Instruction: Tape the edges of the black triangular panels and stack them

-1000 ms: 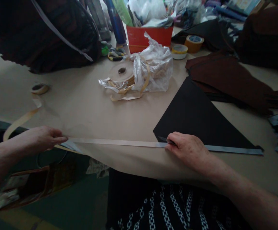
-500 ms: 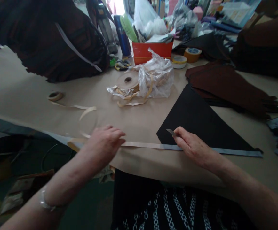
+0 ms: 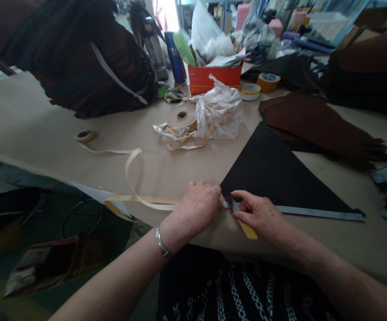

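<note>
A black triangular fabric piece (image 3: 270,174) lies on the paper-covered table (image 3: 39,133), with a strip of tape (image 3: 313,212) stuck along its near edge. My left hand (image 3: 198,207) presses down on the tape at the triangle's left corner, fingers curled. My right hand (image 3: 258,214) sits just to the right of it, closed on a small knife with a yellow handle (image 3: 246,229), blade at the tape. A loose tan tape tail (image 3: 136,178) loops away to the left toward a small tape roll (image 3: 85,135).
A large tape roll (image 3: 181,117) lies beside a crumpled clear plastic bag (image 3: 222,111). Brown fabric pieces (image 3: 316,125) are stacked to the right, a dark bag (image 3: 89,67) at the back left, a red box (image 3: 213,76) of supplies behind, more tape rolls (image 3: 268,81) nearby.
My left hand slid right along the tape from the table's left edge to the triangle's corner. The slack tape behind it now curls up in a loop. My right hand brought the knife down to the tape.
</note>
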The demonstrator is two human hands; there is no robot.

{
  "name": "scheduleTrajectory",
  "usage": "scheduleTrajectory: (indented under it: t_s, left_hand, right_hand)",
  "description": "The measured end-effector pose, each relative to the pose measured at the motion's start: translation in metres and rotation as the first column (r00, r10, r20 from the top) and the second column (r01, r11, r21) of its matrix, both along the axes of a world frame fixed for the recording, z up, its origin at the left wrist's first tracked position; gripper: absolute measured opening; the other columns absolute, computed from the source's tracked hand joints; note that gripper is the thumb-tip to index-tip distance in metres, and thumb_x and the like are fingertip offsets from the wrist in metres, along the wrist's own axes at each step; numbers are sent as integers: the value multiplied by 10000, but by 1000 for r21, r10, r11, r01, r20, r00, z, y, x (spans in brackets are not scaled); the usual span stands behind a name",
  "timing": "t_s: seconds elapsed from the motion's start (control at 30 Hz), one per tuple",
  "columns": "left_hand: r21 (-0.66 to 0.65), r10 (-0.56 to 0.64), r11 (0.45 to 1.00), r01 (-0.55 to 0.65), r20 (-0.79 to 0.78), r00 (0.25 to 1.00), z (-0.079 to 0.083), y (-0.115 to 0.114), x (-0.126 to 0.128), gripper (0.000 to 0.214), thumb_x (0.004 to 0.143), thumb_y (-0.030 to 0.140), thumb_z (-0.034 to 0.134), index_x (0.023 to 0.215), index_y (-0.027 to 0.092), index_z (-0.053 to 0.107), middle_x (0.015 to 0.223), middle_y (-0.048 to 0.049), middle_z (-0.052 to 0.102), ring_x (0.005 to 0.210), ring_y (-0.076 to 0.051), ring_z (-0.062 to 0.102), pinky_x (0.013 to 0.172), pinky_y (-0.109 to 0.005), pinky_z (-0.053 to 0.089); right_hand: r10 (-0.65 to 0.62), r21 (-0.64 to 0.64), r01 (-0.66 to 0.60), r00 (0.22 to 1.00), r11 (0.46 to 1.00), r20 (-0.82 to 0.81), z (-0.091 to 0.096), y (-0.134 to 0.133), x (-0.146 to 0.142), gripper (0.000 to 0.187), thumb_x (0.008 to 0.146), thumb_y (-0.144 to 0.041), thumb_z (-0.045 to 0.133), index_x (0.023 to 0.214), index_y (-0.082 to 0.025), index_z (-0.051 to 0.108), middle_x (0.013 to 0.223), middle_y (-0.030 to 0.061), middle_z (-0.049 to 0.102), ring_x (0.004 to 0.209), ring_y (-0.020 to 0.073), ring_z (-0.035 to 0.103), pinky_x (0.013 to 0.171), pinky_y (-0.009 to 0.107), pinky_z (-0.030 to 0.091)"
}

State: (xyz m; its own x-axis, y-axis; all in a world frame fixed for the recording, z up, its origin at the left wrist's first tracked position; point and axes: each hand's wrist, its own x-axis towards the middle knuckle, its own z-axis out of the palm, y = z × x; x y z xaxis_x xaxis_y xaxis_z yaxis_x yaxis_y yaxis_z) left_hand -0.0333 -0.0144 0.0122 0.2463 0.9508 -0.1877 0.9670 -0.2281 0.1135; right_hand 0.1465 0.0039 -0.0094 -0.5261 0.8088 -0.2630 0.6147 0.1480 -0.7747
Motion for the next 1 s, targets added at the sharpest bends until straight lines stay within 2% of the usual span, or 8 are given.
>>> scheduleTrajectory:
  t_s: [0.07, 0.17, 0.67, 1.0]
  left_hand:
    - [-9, -13, 1000, 13, -13, 1000, 1, 2, 1, 131, 831, 243, 525, 796, 162, 623, 745, -101, 672, 761, -274, 620, 705, -403, 431]
    - [-16, -30, 999, 29, -24, 999, 1, 4, 1, 140, 818, 244, 529, 766, 158, 626, 756, -120, 678, 753, -290, 624, 697, -420, 426]
    - [-22, -65, 998, 65, -19, 998, -5, 11, -2, 139, 797, 219, 530, 720, 167, 634, 699, -99, 655, 739, -285, 625, 714, -448, 436]
    - [-54, -59, 997, 61, 42, 997, 2, 7, 1, 137, 789, 153, 496, 744, 146, 624, 739, -128, 664, 741, -278, 631, 715, -424, 426]
  right_hand:
    - [7, 41, -8, 1000, 999, 8, -3, -3, -2, 492, 749, -176, 581, 1240, -162, 560, 635, -19, 613, 567, 112, 532, 563, 238, 394]
    - [35, 91, -37, 999, 995, 23, -2, -5, -3, 457, 775, -196, 559, 1232, -169, 573, 632, -14, 610, 560, 114, 531, 561, 242, 389]
    - [55, 158, -65, 996, 985, 66, -5, -10, -2, 413, 810, -229, 517, 1219, -192, 569, 677, -4, 634, 587, 130, 554, 582, 250, 400]
    - [97, 239, -148, 972, 960, 213, -5, -8, -8, 343, 822, -219, 490, 1157, -218, 563, 717, 24, 671, 627, 153, 612, 585, 254, 405]
